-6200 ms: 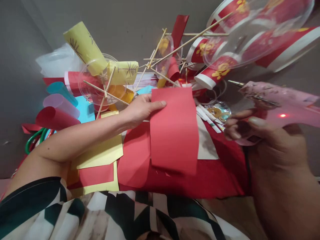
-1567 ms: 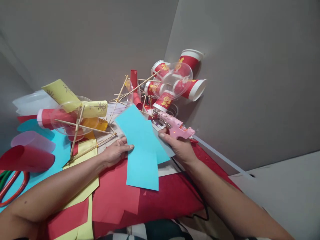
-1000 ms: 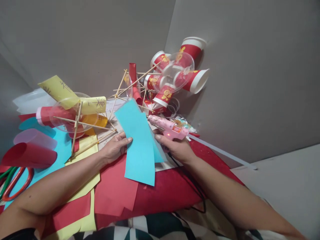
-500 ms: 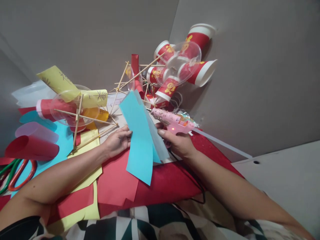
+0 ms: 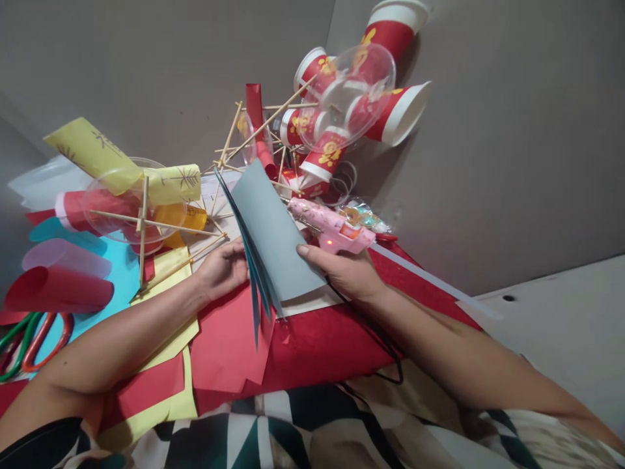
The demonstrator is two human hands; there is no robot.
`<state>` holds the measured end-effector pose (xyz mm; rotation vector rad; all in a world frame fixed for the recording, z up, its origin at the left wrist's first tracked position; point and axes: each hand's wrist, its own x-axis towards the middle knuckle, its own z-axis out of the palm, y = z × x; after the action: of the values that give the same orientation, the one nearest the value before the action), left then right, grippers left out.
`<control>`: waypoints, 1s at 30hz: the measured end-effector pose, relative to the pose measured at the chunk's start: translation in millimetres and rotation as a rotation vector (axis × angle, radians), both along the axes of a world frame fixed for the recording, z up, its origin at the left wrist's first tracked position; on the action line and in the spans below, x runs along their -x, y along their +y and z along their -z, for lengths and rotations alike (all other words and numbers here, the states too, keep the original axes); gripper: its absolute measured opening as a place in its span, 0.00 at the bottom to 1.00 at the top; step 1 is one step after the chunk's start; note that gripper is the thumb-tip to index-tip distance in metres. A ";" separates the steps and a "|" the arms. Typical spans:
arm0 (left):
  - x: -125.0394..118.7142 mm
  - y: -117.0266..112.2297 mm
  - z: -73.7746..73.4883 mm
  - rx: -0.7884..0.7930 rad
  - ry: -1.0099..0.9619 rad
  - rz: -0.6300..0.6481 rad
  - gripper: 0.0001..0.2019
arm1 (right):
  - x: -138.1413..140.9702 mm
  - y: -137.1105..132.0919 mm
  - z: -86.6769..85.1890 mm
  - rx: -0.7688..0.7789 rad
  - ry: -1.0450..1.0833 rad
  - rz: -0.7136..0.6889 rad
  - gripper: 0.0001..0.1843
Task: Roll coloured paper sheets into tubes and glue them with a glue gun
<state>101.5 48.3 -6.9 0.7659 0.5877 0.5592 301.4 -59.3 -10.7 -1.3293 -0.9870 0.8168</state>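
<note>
My left hand point(image 5: 221, 268) pinches the left edge of a light blue paper sheet point(image 5: 273, 238), which is folded over and stands nearly on edge, its grey-looking back turned up. My right hand point(image 5: 342, 270) is closed on a pink glue gun point(image 5: 332, 228) with a red light on, and its thumb presses on the sheet's right side. The sheet is held above red paper sheets point(image 5: 229, 345) and a dark red cloth point(image 5: 332, 352).
Rolled yellow, red and pink papers point(image 5: 63, 273) and a clear plastic bowl with wooden sticks point(image 5: 141, 215) lie at the left. Red paper cups joined round a clear bowl point(image 5: 351, 98) lean in the grey corner. Scissors point(image 5: 24, 342) lie at the far left. A black cord point(image 5: 381, 352) trails toward me.
The blue sheet has turned from lying flat and facing me to folded and almost edge-on. Before that a red sheet was in my left hand. The glue gun stays in my right hand.
</note>
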 end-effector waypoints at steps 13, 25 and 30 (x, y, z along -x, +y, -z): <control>0.5 2.4 6.4 -0.088 0.027 -0.026 0.12 | -6.3 4.6 3.0 -0.004 -0.076 0.216 0.18; 0.2 1.3 5.7 -0.168 0.130 -0.186 0.13 | -13.1 10.2 0.6 -0.145 0.030 0.406 0.22; 2.4 -2.0 5.3 -0.250 0.171 -0.247 0.19 | -21.2 7.1 -4.3 -0.219 0.005 0.529 0.19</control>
<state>99.2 46.3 -12.1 0.9908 0.7867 0.8106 322.6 -52.2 -6.4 -1.3104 -0.6500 0.3004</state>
